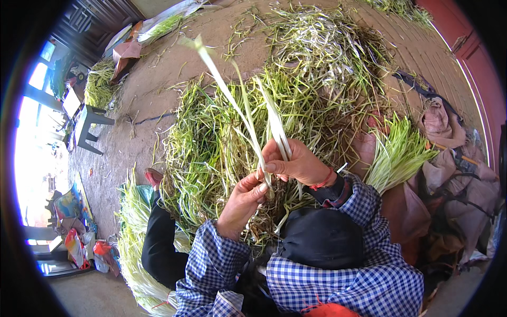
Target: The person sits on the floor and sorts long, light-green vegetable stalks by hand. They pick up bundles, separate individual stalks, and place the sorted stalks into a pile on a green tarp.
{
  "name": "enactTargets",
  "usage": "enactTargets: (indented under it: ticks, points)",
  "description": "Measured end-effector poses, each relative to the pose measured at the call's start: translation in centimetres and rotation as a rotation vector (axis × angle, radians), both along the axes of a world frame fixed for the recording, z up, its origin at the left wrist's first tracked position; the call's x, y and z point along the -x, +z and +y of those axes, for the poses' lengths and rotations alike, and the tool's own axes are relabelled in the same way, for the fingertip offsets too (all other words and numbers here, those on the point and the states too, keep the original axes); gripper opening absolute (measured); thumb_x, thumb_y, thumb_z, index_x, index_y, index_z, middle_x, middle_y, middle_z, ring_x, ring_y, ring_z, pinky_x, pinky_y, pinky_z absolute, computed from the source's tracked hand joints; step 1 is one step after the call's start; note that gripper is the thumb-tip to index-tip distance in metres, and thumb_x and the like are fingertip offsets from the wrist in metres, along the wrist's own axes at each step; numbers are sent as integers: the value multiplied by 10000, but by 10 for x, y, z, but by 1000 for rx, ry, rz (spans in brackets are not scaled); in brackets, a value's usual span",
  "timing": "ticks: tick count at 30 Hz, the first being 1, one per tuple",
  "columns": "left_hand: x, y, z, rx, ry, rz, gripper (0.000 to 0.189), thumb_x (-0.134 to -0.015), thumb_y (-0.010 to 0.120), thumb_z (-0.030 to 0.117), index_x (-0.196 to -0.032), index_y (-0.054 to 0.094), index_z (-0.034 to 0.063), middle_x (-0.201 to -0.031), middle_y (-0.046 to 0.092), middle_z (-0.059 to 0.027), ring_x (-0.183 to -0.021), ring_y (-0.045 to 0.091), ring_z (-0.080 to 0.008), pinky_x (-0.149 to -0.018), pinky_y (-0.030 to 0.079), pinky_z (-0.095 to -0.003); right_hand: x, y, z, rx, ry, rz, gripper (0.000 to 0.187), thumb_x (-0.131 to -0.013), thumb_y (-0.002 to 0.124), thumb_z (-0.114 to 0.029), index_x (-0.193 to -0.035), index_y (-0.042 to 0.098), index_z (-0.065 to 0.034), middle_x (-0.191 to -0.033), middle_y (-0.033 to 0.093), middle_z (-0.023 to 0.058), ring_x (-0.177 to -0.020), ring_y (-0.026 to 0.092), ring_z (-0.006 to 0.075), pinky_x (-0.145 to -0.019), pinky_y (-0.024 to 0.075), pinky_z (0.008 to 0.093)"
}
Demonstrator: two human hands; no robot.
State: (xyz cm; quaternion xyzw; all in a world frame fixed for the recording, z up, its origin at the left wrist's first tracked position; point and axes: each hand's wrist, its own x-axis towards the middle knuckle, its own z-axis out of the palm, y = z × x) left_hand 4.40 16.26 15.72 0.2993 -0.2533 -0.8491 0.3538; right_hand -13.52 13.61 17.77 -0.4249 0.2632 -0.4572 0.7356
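My left hand [246, 194] pinches the lower end of a long pale stalk [233, 99], likely a blanched garlic or chive shoot. Its blurred leafy tip points up and to the left. My right hand [299, 162], with a red cord at the wrist, touches that stalk with thumb and forefinger. In its curled fingers stand a few white stalks [275, 123]. Both hands are close together above a large heap of green and yellowed stalks [210, 134] on the floor. The heap's near part is partly hidden by my hands and sleeves.
A second heap of stalks [328, 51] lies farther off. Pale bunches lie at the right [400, 150] and beside my leg at the left [136, 253]. A small grey stool [89, 126] stands at the left. Crumpled sacks [463, 190] lie near the red door [475, 71].
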Motion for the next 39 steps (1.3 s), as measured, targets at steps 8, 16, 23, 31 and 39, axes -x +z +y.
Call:
enactTargets:
  ticks: [8, 16, 23, 31, 39]
  points:
    - [-6, 3, -8, 423, -15, -746, 65, -805, 501, 107, -788, 475, 50, -688, 438, 22, -597, 384, -54, -525, 316, -210, 9, 1, 1, 82, -223, -132, 144, -848, 598, -159, -913, 529, -52, -806, 638, 85, -461, 455, 33, -417, 379, 163]
    - [-71, -37, -2, 788, -64, -1470, 90, -717, 545, 50, -714, 457, 37, -581, 458, -49, -497, 399, -128, -459, 333, -290, 31, -8, 1, 20, -639, -317, 185, -878, 543, -223, -900, 551, -39, -666, 510, -22, -411, 323, 13, -409, 359, 172]
    - [-149, -59, 18, 609, -527, -1970, 304, -660, 637, 111, -951, 574, 49, -1058, 500, -137, -972, 508, -278, -818, 409, -390, 69, -9, -4, -31, -784, -591, 150, -923, 466, -232, -924, 532, -98, -699, 478, -63, -416, 279, -7, -408, 300, 147]
    - [-37, -24, -3, 1121, 54, -1173, 615, -685, 738, 255, -1185, 459, 31, -1243, 465, -145, -1153, 442, -270, -952, 385, -446, 28, -14, -13, -128, -639, -474, 195, -903, 508, -288, -873, 500, -96, -833, 547, -34, -434, 266, 14, -458, 335, 177]
    - [-9, -11, 0, 1057, 121, -1060, 102, -801, 616, 96, -867, 596, 21, -748, 621, -95, -671, 603, -192, -615, 469, -289, 24, -18, -11, -161, -687, -464, 185, -894, 529, -272, -901, 503, -89, -859, 532, -22, -432, 272, 14, -464, 338, 181]
